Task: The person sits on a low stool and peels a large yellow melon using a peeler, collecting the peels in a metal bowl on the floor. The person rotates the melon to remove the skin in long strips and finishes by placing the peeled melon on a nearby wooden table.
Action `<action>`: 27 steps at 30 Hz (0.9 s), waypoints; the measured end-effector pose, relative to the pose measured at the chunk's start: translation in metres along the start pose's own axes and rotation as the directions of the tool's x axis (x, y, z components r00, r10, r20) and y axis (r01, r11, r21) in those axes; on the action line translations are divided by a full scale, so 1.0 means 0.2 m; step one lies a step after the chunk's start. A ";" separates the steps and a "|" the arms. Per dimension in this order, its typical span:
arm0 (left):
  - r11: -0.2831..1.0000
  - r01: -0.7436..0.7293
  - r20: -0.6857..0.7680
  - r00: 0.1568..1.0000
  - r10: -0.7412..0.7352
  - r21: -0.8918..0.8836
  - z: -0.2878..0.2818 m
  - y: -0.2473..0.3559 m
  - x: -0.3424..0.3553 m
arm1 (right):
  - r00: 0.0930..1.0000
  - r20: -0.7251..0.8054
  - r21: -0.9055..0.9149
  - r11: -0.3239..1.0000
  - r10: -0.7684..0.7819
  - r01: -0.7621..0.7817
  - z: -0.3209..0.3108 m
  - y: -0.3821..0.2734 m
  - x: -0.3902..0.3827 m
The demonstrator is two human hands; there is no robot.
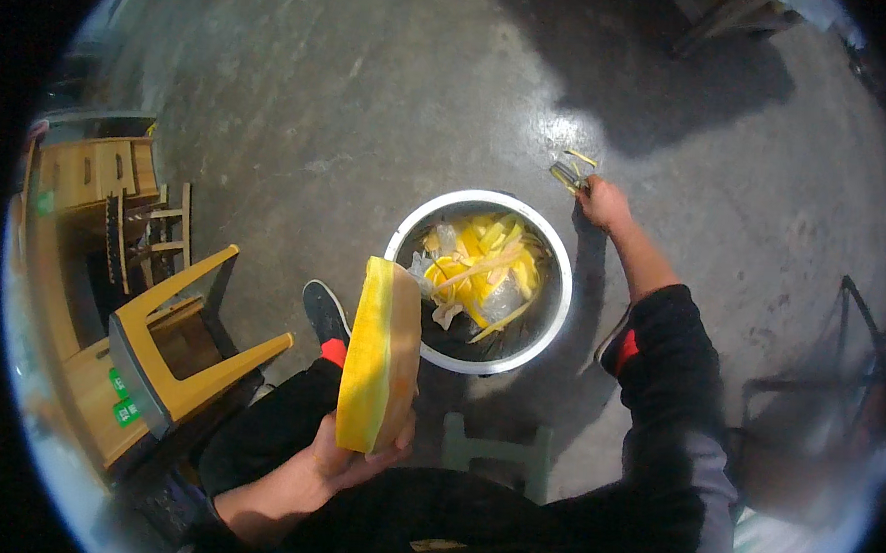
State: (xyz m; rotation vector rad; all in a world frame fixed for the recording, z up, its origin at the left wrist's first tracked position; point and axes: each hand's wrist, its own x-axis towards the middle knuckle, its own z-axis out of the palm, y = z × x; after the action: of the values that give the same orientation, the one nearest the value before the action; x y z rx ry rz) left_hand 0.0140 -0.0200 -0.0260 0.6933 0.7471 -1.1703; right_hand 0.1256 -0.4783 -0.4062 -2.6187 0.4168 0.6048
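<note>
My left hand (359,452) is closed round the lower end of a large pumpkin piece (374,358), held upright at the left of the bin. One long side of it is bright yellow, with a thin greenish line along the edge; the other is tan. Out to the right and beyond the bin, my right hand (602,201) grips a peeler (568,176), apart from the pumpkin. A thin yellowish strip of peel (580,158) is at the peeler's far end. Between my feet stands a round bin (564,288) with a pale rim, holding yellow peelings (484,264) and clear plastic.
A yellow-and-grey stool (154,337) lies tipped on its side at the left, near a wooden cabinet (98,170). A pale green stool (497,450) is below the bin. Dark metal framing (808,384) stands at the right. Grey concrete floor (302,99) surrounds the bin.
</note>
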 end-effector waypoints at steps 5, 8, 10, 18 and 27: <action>1.000 0.006 0.024 1.000 -0.006 -0.012 0.01 0.01 -0.01 | 0.999 -0.029 0.182 0.983 -0.022 0.026 0.03 -0.01 -0.06; 0.997 0.027 -0.017 0.999 -0.028 -0.074 0.02 0.02 -0.03 | 0.997 -0.074 0.481 0.875 -0.020 0.053 -0.13 -0.12 -0.20; 0.991 0.040 -0.026 0.999 -0.043 -0.125 0.02 0.02 -0.04 | 0.998 -0.062 0.586 0.810 0.016 0.023 -0.36 -0.23 -0.31; 0.995 -0.026 0.008 1.000 0.027 -0.094 0.05 -0.01 -0.03 | 0.720 0.421 0.775 0.631 -0.552 0.031 -0.95 -0.78 -0.85; 0.998 -0.015 -0.136 0.991 0.006 -0.069 0.07 -0.02 -0.02 | 0.953 -0.274 0.183 0.980 0.131 -0.082 -0.47 -0.27 -0.09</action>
State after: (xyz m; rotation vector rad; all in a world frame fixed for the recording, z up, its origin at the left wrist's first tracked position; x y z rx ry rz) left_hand 0.0110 -0.0301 -0.0147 0.7226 0.8936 -1.0902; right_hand 0.1622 -0.4706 -0.3037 -2.5348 0.6717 0.2102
